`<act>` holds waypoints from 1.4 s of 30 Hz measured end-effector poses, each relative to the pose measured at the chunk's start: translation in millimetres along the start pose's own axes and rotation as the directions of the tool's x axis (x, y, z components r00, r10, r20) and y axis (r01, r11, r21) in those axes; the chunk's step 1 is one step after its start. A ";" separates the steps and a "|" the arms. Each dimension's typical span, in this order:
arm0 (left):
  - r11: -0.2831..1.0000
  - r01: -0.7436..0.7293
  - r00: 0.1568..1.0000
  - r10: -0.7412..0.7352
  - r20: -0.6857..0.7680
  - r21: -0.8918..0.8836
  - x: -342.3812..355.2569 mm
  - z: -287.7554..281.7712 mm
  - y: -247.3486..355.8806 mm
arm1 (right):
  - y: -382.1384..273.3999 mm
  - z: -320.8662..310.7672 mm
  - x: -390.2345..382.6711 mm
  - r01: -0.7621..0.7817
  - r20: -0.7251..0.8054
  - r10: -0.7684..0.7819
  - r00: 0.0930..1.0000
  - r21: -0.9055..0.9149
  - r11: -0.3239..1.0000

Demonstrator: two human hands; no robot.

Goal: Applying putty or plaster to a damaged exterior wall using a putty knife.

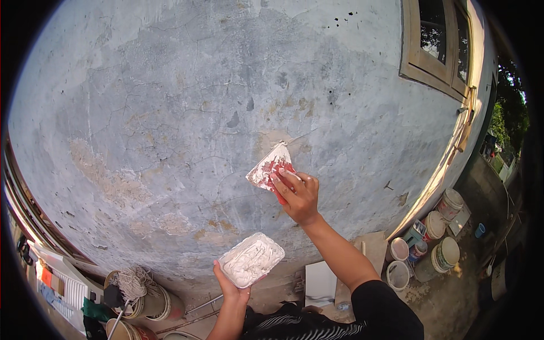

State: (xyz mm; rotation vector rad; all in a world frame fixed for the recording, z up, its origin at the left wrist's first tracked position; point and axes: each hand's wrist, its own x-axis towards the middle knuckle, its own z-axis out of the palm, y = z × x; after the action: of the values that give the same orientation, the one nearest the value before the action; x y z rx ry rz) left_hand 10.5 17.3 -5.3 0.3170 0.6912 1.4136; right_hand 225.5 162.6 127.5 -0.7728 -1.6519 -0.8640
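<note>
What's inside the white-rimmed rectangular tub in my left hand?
Thick, ridged off-white paste lies inside the tub. The tub's bottom cannot be seen because the paste covers it.

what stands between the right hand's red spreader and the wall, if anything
Nothing visible: the right hand holds the red putty spreader against or near the wall, and the tub of white paste in the left hand sits lower, aside.
</note>
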 end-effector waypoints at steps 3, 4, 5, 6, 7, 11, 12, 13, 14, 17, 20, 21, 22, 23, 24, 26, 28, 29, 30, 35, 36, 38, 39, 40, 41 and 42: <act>1.000 -0.018 1.000 0.018 -0.016 0.008 0.4 -2.6 0.5 | 4.0 3.5 -4.6 0.012 0.032 -0.012 0.999 -0.017 1.000; 1.000 -0.028 0.999 0.029 -0.026 0.013 1.1 -3.1 1.1 | 5.7 4.0 -6.3 0.030 0.038 -0.029 0.999 -0.025 0.999; 0.999 -0.028 0.999 0.028 -0.024 0.016 0.9 -3.1 2.1 | 7.3 4.5 -8.3 0.048 0.045 -0.046 0.998 -0.033 0.998; 1.000 -0.028 0.999 0.028 -0.025 0.008 0.1 -2.1 2.2 | 9.1 5.6 -12.3 0.047 0.044 -0.045 0.998 -0.034 0.998; 1.000 -0.027 0.999 0.027 -0.026 -0.001 -0.6 -1.0 2.1 | 10.4 6.3 -17.0 0.059 0.065 -0.057 0.996 -0.030 0.998; 1.000 -0.019 0.999 0.019 -0.028 0.014 -0.6 4.0 1.2 | 13.3 0.9 -28.7 0.096 0.126 -0.094 0.988 -0.008 0.995; 1.000 -0.018 0.999 0.019 -0.033 0.019 -0.3 4.2 0.6 | 13.7 -1.5 -30.1 0.095 0.126 -0.093 0.988 -0.010 0.995; 1.000 -0.017 0.999 0.018 -0.039 0.024 -0.1 4.3 0.1 | 14.4 -4.5 -31.4 0.100 0.142 -0.099 0.985 -0.005 0.995; 1.000 -0.016 0.999 0.017 -0.038 0.025 -0.1 4.4 -0.3 | 15.2 -8.0 -32.2 0.106 0.158 -0.104 0.982 -0.001 0.994; 1.000 -0.009 0.999 0.010 -0.030 0.028 0.6 2.2 -0.8 | 16.2 -22.2 -30.7 0.128 0.169 -0.134 0.976 0.047 0.991; 1.000 -0.014 0.999 0.015 -0.038 0.012 3.4 -3.4 -2.3 | 14.4 -42.5 -17.9 0.030 0.166 -0.058 0.984 0.171 0.985; 1.000 -0.017 0.999 0.018 -0.027 0.013 4.0 -3.7 -3.3 | 18.6 -43.8 -17.2 0.029 0.167 -0.058 0.984 0.169 0.985; 1.000 -0.021 1.000 0.021 -0.016 0.014 4.5 -3.3 -4.1 | 23.7 -44.1 -15.3 -0.090 0.118 0.058 0.991 0.280 0.956; 1.000 -0.018 1.000 0.018 -0.015 0.014 4.7 -2.5 -4.7 | 28.2 -43.5 -12.9 -0.197 0.082 0.179 0.980 0.392 0.899; 1.000 -0.017 0.999 0.018 -0.029 0.018 2.8 -1.4 -3.5 | 28.8 -40.5 -10.0 -0.197 0.082 0.180 0.980 0.394 0.898; 1.000 -0.018 0.999 0.019 -0.045 0.023 0.7 -0.9 -2.8 | 27.7 -31.5 -2.2 -0.485 0.199 0.550 0.811 0.754 0.443; 1.000 -0.016 1.000 0.017 -0.027 0.020 1.6 1.3 -2.5 | 36.1 -27.1 5.0 -0.579 0.349 0.668 0.657 0.802 0.150; 1.000 -0.016 1.000 0.017 -0.026 0.021 1.2 2.1 -2.8 | 38.0 -25.3 8.6 -0.578 0.347 0.669 0.657 0.802 0.151; 1.000 -0.017 0.999 0.017 -0.032 0.023 0.3 2.5 -3.3 | 38.0 -22.3 12.2 -0.602 0.370 0.674 0.639 0.786 0.140; 1.000 -0.024 0.999 0.024 -0.032 0.013 -0.7 -0.8 -2.6 | 35.5 -10.4 29.2 -0.681 0.452 0.652 0.609 0.719 0.137; 1.000 -0.028 0.999 0.028 -0.027 0.013 0.1 -2.8 -3.0 | 35.5 -5.3 30.7 -0.677 0.446 0.656 0.609 0.723 0.138; 0.999 -0.031 0.999 0.032 -0.022 0.014 1.7 -3.9 -4.4 | 37.3 3.7 33.6 -0.689 0.439 0.648 0.622 0.700 0.187; 0.999 -0.035 0.999 0.035 -0.028 0.013 2.6 -3.6 -3.9 | 35.9 7.2 37.5 -0.698 0.435 0.638 0.635 0.677 0.234; 0.999 -0.038 0.999 0.038 -0.033 0.012 3.2 -2.8 -3.2 | 34.4 8.4 40.9 -0.717 0.424 0.655 0.625 0.644 0.267; 0.999 -0.039 0.999 0.039 -0.034 0.012 3.4 -1.3 -2.5 | 34.4 8.1 42.7 -0.717 0.425 0.655 0.625 0.645 0.266; 0.999 -0.041 0.998 0.041 -0.043 0.019 3.5 1.9 -1.8 | 35.2 7.9 44.2 -0.727 0.411 0.672 0.616 0.626 0.283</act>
State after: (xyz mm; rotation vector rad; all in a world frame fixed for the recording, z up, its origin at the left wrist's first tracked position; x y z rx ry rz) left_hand 13.2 20.8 -5.8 0.3172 0.7368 1.4574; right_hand 241.1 190.6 174.7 -0.7950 -1.2929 0.5295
